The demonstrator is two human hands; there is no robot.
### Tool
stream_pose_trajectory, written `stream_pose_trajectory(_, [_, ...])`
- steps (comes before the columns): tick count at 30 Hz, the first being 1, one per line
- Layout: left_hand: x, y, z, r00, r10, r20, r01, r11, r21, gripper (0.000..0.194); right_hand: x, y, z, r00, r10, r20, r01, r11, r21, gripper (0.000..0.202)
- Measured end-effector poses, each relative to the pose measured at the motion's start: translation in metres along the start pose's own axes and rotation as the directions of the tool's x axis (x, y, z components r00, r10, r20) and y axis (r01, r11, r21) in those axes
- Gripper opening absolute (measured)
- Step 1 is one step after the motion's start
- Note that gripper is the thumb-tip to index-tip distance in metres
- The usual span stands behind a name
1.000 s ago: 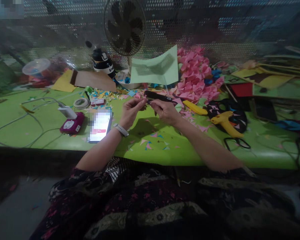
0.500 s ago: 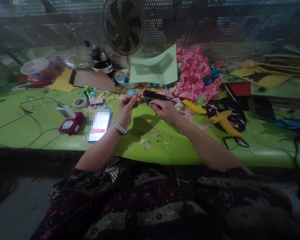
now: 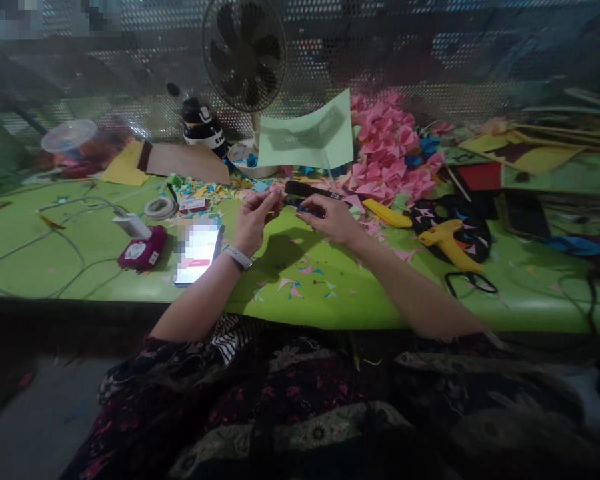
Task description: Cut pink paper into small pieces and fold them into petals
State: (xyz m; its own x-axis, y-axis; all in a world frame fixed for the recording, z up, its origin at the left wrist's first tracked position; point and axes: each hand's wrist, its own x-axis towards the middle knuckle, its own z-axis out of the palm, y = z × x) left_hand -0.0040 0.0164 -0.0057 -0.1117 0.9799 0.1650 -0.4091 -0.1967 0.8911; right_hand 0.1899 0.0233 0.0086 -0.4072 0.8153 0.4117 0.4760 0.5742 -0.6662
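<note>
Over the middle of the green table, my left hand is closed in a pinch on a small piece of pink paper. My right hand faces it, fingers curled round something small and dark blue that they mostly hide; its kind cannot be made out. Just behind the right hand lies a long black object, with a yellow-handled tool to its right. Pink, blue and white paper scraps are scattered on the tabletop below both hands.
A lit phone lies by my left wrist, near a purple block with a charger. Behind are a folded green sheet, a fan and a heap of pink paper pieces. A yellow glue gun rests at right.
My right hand has shifted slightly and its fingers have curled further over the dark blue thing. The left hand keeps its pinch in nearly the same place.
</note>
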Motion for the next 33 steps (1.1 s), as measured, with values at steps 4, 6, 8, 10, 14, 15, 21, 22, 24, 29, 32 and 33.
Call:
stream_pose_trajectory(4, [0.001,0.001,0.001,0.999,-0.011,-0.044,0.011,1.000,-0.009,0.024,-0.001,-0.001,0.000,0.999,-0.042,0.026,0.044,0.994,-0.096,0.031])
stream_pose_trajectory(6, [0.002,0.000,0.001,0.998,-0.012,-0.067,0.012,1.000,0.011,0.023,-0.001,-0.001,0.000,0.998,-0.056,0.025,0.059,0.988,-0.140,0.027])
stream_pose_trajectory(8, [0.002,0.000,0.001,0.998,-0.014,-0.061,0.016,0.999,0.034,0.022,-0.001,-0.001,0.000,0.998,-0.060,0.005,0.060,0.983,-0.172,0.023])
stream_pose_trajectory(10, [0.002,0.000,0.000,0.999,-0.023,-0.041,0.025,0.999,0.045,0.020,0.000,-0.003,-0.001,0.999,-0.039,-0.025,0.034,0.986,-0.163,0.022])
stream_pose_trajectory(14, [0.003,-0.001,-0.001,1.000,-0.020,-0.017,0.021,0.999,0.041,0.019,0.001,-0.009,-0.004,0.985,0.154,0.082,-0.161,0.983,0.090,0.037])
stream_pose_trajectory(15, [0.004,-0.002,-0.002,1.000,-0.015,-0.012,0.016,0.999,0.033,0.019,0.001,-0.010,-0.004,0.966,0.203,0.158,-0.228,0.961,0.158,0.040])
stream_pose_trajectory(21, [0.002,-0.001,-0.001,1.000,-0.015,0.006,0.015,1.000,0.005,0.016,0.001,-0.011,-0.004,0.971,0.210,0.114,-0.221,0.971,0.093,0.039])
stream_pose_trajectory(22, [0.002,-0.001,-0.001,1.000,-0.009,0.006,0.009,1.000,0.013,0.016,0.001,-0.010,-0.003,0.978,0.199,0.064,-0.203,0.978,0.055,0.038])
stream_pose_trajectory(24, [0.001,-0.001,0.000,1.000,0.013,0.003,-0.013,1.000,0.028,0.017,0.001,-0.010,-0.003,0.980,0.197,0.013,-0.197,0.980,0.021,0.040])
stream_pose_trajectory(29, [-0.001,-0.001,0.002,1.000,0.009,-0.019,-0.008,0.999,0.044,0.020,-0.001,-0.018,-0.003,0.928,0.318,0.192,-0.358,0.904,0.233,0.041])
stream_pose_trajectory(32, [0.000,0.000,0.002,1.000,-0.021,-0.019,0.022,0.999,0.045,0.022,0.000,-0.020,-0.003,0.914,0.332,0.234,-0.389,0.882,0.268,0.039])
stream_pose_trajectory(33, [0.000,0.000,0.002,0.999,-0.020,-0.035,0.022,0.999,0.047,0.022,0.000,-0.020,-0.003,0.918,0.329,0.221,-0.381,0.887,0.263,0.037])
